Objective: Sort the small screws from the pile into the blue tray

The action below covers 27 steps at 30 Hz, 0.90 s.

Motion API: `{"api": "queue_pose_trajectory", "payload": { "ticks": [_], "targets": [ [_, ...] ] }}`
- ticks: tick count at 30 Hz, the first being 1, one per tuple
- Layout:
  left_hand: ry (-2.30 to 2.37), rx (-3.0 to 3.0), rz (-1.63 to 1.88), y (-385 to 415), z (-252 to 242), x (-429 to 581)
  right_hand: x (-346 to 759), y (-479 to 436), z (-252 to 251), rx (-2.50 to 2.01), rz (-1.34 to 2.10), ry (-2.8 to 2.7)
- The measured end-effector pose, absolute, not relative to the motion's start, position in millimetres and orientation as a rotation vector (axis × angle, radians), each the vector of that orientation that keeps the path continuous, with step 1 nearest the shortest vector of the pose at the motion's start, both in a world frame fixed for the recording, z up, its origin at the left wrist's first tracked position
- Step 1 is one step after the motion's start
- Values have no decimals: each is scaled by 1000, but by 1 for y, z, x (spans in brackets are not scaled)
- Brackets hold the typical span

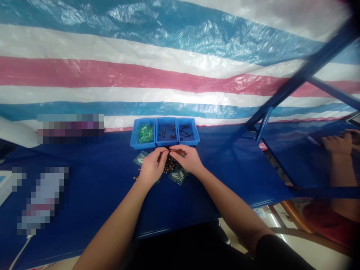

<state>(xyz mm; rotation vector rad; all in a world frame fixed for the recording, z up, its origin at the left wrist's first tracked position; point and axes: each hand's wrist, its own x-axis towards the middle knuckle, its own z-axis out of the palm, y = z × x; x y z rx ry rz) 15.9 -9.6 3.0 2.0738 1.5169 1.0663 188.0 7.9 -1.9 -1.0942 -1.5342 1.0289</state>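
My left hand (152,165) and my right hand (187,158) meet over a pile of small brass-coloured metal parts (170,165). Fingers of both hands are pinched together at the top of the pile; what they hold is too small to make out. Clear packets lie beside the pile, one (140,158) at the left and one (178,175) at the lower right. Just beyond stand three blue bins: the left one (143,145) holds green pieces, the middle one (167,143) small metal parts, the right one (188,143) dark thin parts.
The blue table (107,198) runs under everything. A blurred-out object with a white cable (21,250) lies at the left. Striped sheeting (140,75) hangs behind. A blue metal frame (281,90) rises at the right, with another person's hands (339,144) beyond it.
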Motion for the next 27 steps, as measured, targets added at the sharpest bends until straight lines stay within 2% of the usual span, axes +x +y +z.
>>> {"api": "queue_pose_trajectory", "payload": {
  "ticks": [27],
  "targets": [
    [1485, 2137, 1057, -6, -3, 15, 187, 6, 1, -1020, 1114, -1496]
  ]
}}
